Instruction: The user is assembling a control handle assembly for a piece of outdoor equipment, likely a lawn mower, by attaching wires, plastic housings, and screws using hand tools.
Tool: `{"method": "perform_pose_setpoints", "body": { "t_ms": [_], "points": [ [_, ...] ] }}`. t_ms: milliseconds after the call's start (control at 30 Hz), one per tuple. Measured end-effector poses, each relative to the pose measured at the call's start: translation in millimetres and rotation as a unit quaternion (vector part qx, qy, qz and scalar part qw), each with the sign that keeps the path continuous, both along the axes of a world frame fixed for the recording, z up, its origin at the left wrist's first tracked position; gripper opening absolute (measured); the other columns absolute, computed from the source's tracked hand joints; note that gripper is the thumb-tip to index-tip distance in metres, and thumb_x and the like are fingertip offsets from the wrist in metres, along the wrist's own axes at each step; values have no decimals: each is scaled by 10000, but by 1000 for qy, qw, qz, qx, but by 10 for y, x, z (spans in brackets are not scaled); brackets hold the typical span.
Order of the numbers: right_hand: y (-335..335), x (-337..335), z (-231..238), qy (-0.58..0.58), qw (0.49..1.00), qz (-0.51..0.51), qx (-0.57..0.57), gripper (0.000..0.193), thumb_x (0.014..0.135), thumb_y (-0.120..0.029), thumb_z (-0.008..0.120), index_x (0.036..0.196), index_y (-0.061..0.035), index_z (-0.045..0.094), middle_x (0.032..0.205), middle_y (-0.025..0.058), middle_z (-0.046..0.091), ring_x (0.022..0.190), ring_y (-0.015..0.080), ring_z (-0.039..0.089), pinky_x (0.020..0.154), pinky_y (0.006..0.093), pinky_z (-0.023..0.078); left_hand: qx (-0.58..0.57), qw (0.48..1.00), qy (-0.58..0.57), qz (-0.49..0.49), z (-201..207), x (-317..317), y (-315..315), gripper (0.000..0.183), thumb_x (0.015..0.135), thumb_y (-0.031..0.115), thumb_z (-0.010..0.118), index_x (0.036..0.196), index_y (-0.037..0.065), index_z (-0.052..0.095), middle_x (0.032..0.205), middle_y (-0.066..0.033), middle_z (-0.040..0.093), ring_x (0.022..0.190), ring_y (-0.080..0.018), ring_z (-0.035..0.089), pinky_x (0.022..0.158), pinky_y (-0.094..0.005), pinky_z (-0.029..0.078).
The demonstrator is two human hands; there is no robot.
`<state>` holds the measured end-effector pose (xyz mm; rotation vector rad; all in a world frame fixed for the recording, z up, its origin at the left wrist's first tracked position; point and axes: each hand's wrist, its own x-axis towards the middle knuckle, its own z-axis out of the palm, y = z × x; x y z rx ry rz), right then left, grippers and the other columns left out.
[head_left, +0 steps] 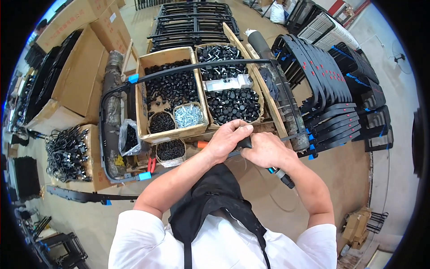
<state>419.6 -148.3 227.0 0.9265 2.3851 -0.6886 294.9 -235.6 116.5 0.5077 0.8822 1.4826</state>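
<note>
My right hand is wrapped round a powered screwdriver with a black body and a blue ring. Its back end sticks out below the hand, toward the lower right. Close against it on the left, my left hand is closed at the tool's dark front part; what its fingers pinch is hidden. Both hands are over the near rail of a large black rounded frame, which lies across the bench with blue pieces at its corners. An orange handle pokes out beside my left wrist.
Beyond my hands stand a cardboard box of black caps and a box of black-headed bolts. Silver screws and small black screws fill smaller containers. Red-handled pliers lie at left. Stacked black frames stand at right.
</note>
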Motion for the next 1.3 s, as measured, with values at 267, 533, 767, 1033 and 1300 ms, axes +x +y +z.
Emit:
{"method": "perform_pose_setpoints", "body": {
  "t_ms": [267,533,767,1033,1300],
  "points": [
    [-275,168,-104,51,997,49,-24,391,875,-298,621,838,78,718,879,308,728,914,460,728,865,535,561,-8,995,51,88,-37,221,-437,181,1038,232,688,1098,62,689,960,15,675,867,-67,599,788,-263,510],
    [-351,285,-239,62,995,84,3,393,895,-295,601,970,71,724,936,304,737,937,467,721,876,542,557,6,991,79,104,-118,334,-545,182,1043,243,672,1125,81,676,989,40,656,903,-57,576,825,-260,471],
    [-425,372,-282,80,995,55,-2,465,903,-320,609,1144,72,679,1019,319,732,1007,467,713,902,548,550,-6,987,97,127,-200,434,-559,211,1026,238,698,1120,50,691,980,16,665,889,-68,587,809,-261,499],
    [-307,297,-533,42,996,59,-58,440,758,-264,658,1001,96,728,1020,326,729,1035,435,721,901,496,561,8,989,79,125,-326,468,-564,161,1022,213,696,1112,81,677,977,37,655,886,-51,589,798,-254,501],
    [-382,233,-306,36,995,78,-41,440,780,-282,657,1053,57,723,1029,315,728,1040,419,716,910,487,556,22,986,125,112,-200,425,-604,215,1029,261,684,1112,63,697,1001,26,665,923,-64,586,825,-278,501]
  ]
}}
